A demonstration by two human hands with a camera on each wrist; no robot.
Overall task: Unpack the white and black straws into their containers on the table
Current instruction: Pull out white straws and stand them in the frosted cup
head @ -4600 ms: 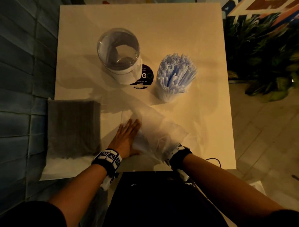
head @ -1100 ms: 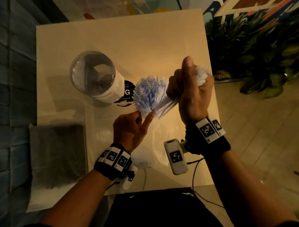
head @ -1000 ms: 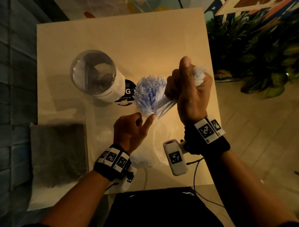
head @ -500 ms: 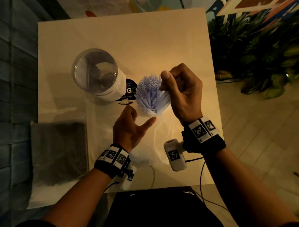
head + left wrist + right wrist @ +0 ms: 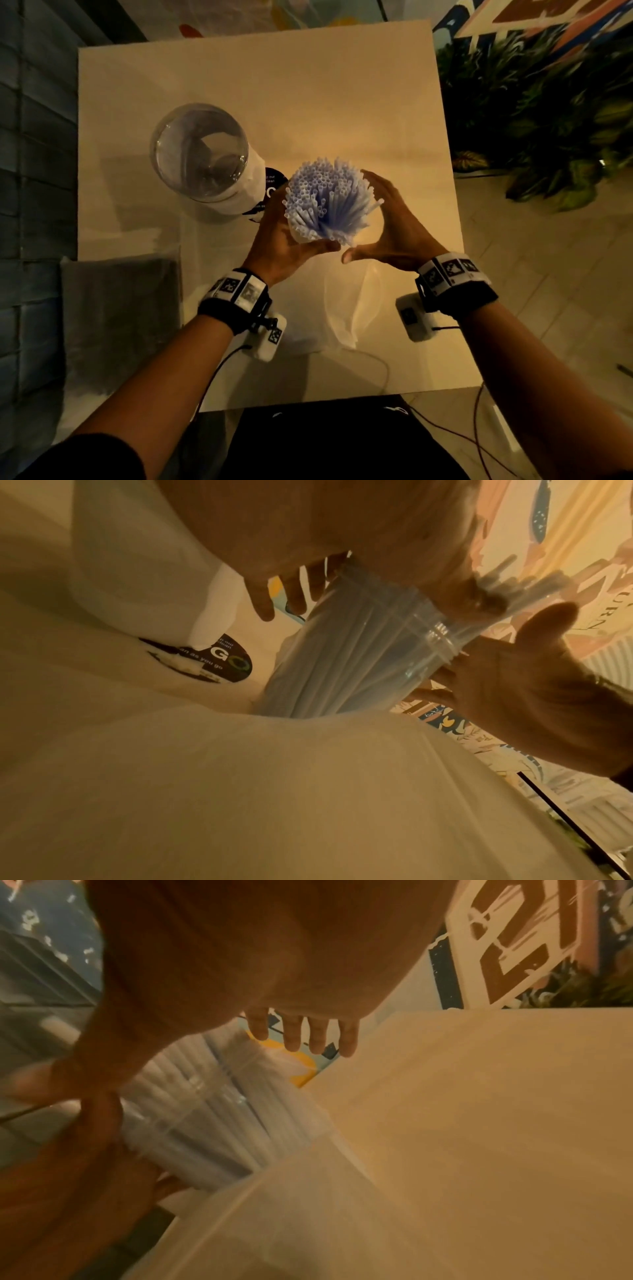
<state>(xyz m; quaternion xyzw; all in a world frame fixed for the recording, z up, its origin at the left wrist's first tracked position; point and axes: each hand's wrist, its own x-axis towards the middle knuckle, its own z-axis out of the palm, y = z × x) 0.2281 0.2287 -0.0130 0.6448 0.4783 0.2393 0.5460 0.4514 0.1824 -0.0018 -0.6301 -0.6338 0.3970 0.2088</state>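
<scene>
Left hand (image 5: 279, 240) cups the near-left side of the clear cup (image 5: 359, 653), thumb curled under toward the front, fingers wrapped behind it by the look of the left wrist view. Right hand (image 5: 394, 233) sits on the cup's right side, fingers straight and spread, thumb pointing left toward the left thumb; palm close to the straws, contact unclear, so it reads as relaxed, not gripping. White straws (image 5: 327, 202) stand packed in the cup and fan out at the top, cup upright on the surface (image 5: 308, 102), mid-surface. Second container (image 5: 200, 154), clear with white lower wrap, stands just left of the cup, no straws visible in it. Round black sticker (image 5: 272, 178) lies between the two containers, partly hidden. Empty clear plastic bag (image 5: 352, 301) lies flat on the surface near the person, between the wrists. Pack of black straws (image 5: 120, 325) lies at the near-left surface edge, apparently unopened.
</scene>
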